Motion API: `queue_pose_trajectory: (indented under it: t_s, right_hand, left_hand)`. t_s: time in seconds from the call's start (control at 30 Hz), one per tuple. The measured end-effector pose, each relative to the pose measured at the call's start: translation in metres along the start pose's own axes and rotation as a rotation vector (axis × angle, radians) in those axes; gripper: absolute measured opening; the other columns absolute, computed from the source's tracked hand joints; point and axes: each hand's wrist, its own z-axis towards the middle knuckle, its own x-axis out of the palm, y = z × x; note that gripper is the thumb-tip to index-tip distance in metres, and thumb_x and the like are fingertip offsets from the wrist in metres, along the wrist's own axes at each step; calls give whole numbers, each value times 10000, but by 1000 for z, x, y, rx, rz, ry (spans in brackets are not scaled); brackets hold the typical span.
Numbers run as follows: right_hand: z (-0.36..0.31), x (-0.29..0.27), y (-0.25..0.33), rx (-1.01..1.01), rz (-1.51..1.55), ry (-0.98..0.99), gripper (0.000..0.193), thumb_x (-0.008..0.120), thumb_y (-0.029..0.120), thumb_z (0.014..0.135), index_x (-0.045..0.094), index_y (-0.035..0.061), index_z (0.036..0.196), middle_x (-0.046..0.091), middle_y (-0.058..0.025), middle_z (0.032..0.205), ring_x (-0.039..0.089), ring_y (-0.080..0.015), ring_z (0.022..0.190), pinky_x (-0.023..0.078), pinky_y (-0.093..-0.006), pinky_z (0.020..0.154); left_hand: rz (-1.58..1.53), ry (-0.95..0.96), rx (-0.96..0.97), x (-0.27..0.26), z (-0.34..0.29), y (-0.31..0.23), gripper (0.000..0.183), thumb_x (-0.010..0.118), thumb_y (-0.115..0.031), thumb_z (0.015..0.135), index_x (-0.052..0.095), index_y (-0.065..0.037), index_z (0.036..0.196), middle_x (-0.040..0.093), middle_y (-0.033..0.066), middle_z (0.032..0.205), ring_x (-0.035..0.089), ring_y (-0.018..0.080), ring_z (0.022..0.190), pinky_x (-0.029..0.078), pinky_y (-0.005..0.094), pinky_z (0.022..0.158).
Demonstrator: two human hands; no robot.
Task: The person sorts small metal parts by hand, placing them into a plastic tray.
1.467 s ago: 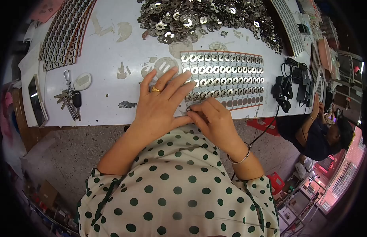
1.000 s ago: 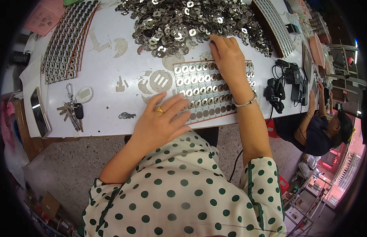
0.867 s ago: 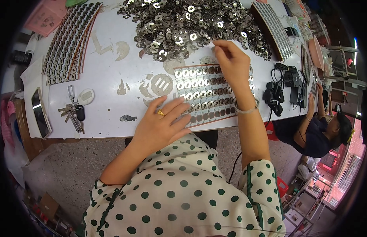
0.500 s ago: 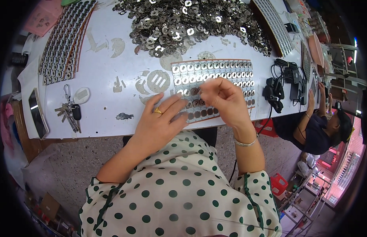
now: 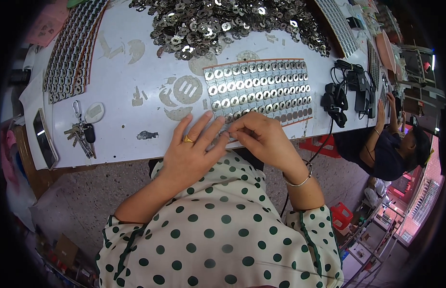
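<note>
A flat panel [image 5: 254,61] with an orange-brown edge lies in front of me, set with rows of round silvery metal pieces. Its nearest row shows several darker spots [image 5: 289,116]. My left hand [image 5: 190,152], a gold ring on one finger, rests flat with fingers spread over the panel's left near corner. At that same corner my right hand [image 5: 268,139] pinches thumb and forefinger together, beside the left fingertips. Whatever is between those fingers is too small and covered to make out. Beyond the panel spreads a big heap of loose metal pieces [image 5: 228,24].
More filled panels stand at the far left [image 5: 72,53] and far right [image 5: 336,24]. Keys [image 5: 81,134] and a phone [image 5: 45,139] lie on the left. Black cables and adapters [image 5: 336,103] sit to the right, near another person [image 5: 391,149].
My right hand has come down and left from above the panel's middle to its near left corner. The left hand stays spread there. The whole view has shifted slightly.
</note>
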Motion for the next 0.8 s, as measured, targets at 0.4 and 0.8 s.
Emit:
queue_pose_trajectory:
  t_s: [0.4,0.8]
  right_hand:
    - [-4,7,-4,-175,-177,-68,147,703,-23,877,699,29,1015,642,-93,886,643,-228,775,522,-326,659]
    - [-9,10,-9,-178,-224,-99,177,786,15,852,670,27,985,610,-76,843,626,-184,704,514,-302,617]
  left_hand:
    - [7,-74,14,3,1,0,274,773,-318,845,666,-114,995,622,85,1401,546,299,1345,390,521,1144]
    - [5,-107,18,4,3,-2,207,773,-280,837,657,-139,933,659,71,1333,587,281,1287,428,519,1112]
